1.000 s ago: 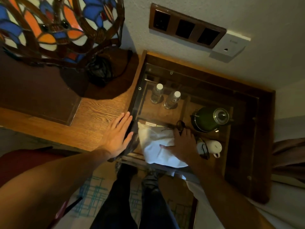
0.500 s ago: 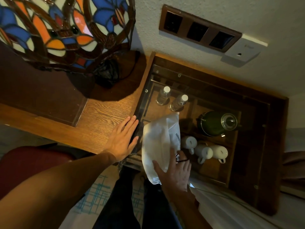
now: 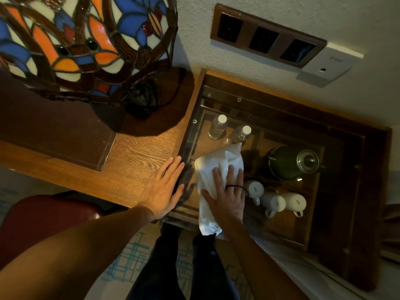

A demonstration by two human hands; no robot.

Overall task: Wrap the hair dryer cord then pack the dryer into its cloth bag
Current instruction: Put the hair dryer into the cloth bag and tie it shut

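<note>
A white cloth bag [image 3: 218, 161] lies lengthwise on the glass top [image 3: 270, 118] of a wooden cabinet, its lower end hanging over the front edge. My right hand [image 3: 227, 195] presses flat on the bag with straight, spread fingers. A thin black cord [image 3: 237, 186] loops across those fingers. The hair dryer itself is not visible. My left hand [image 3: 163, 189] rests flat on the wooden desk [image 3: 138, 152], fingertips at the cabinet's left edge.
Under the glass stand two water bottles [image 3: 217, 126], a green kettle [image 3: 290, 163] and three white mugs [image 3: 275, 202]. A stained-glass lamp [image 3: 75, 40] fills the desk's left. A socket panel [image 3: 266, 37] is on the wall. A red chair [image 3: 43, 217] sits below left.
The bag has turned from lying crosswise to lengthwise on the glass. My right hand slid from its lower end up onto its middle and lies flat. My left hand stayed put.
</note>
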